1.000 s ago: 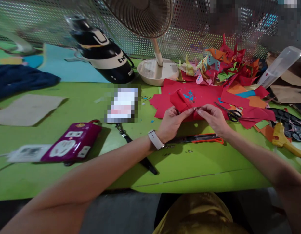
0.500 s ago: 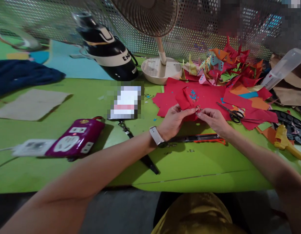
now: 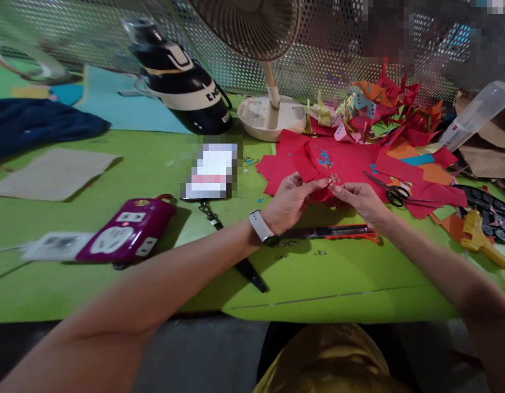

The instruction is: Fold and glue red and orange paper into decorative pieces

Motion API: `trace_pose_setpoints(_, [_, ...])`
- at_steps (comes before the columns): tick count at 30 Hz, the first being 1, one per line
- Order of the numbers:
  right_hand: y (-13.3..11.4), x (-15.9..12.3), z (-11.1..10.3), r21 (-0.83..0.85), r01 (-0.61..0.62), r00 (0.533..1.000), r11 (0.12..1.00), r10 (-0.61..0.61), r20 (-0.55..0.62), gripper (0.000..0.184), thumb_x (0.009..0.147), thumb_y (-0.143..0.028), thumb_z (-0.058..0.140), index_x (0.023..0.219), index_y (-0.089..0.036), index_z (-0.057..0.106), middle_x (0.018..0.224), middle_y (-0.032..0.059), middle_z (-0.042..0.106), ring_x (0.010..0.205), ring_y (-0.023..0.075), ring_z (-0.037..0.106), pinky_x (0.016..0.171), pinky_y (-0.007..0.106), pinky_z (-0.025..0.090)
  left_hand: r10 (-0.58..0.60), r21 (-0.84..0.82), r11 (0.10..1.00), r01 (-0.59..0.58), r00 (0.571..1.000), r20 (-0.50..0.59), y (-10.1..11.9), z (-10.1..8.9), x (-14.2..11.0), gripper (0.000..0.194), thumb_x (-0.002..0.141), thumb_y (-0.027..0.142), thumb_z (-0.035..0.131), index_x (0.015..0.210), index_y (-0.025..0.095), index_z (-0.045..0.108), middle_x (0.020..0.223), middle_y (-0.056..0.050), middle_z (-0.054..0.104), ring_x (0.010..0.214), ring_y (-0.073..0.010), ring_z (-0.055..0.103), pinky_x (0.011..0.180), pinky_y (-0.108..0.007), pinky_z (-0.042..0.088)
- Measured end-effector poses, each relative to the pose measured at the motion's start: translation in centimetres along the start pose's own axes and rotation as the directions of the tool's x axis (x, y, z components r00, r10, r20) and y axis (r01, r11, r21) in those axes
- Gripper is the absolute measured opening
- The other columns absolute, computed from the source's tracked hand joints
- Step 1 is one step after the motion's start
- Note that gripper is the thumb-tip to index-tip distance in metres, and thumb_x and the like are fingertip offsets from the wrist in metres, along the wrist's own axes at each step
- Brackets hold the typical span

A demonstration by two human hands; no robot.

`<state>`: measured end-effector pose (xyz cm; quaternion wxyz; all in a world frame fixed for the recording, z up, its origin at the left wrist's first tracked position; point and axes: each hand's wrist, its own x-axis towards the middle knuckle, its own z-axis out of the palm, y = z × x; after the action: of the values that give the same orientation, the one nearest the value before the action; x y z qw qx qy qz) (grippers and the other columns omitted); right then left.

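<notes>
Both of my hands meet over a folded piece of red paper above the green table. My left hand, with a white watch on its wrist, pinches the paper's near edge with closed fingers. My right hand pinches the same edge from the right, fingertips almost touching the left ones. Larger red sheets with small blue scraps lie flat under and behind the folded piece.
Black scissors lie right of my hands, an orange box cutter just in front. A yellow glue gun, a pile of coloured paper cuttings, a fan base, a black-and-white bottle and a purple power strip surround them.
My hands have drawn slightly closer together on the red paper's edge and the folded piece sits a little lower. The view shifted slightly.
</notes>
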<state>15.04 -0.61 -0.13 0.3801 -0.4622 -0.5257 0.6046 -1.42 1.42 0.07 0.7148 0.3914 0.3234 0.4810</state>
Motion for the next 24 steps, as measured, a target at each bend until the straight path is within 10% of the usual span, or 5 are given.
trace_pose_setpoints(24, [0.45, 0.18, -0.13, -0.051, -0.009, 0.998, 0.999, 0.011, 0.055, 0.035, 0.061, -0.048, 0.085, 0.072, -0.02, 0.068, 0.076, 0.0001, 0.071, 0.07, 0.0128, 0.06, 0.069, 0.03, 0.048, -0.079, -0.105, 0.991, 0.078, 0.997, -0.002, -0.31, 0.08, 0.0, 0.018, 0.061, 0.02, 0.085, 0.074, 0.013, 0.075, 0.08, -0.01, 0.078, 0.089, -0.0242, 0.073, 0.079, -0.033, 0.057])
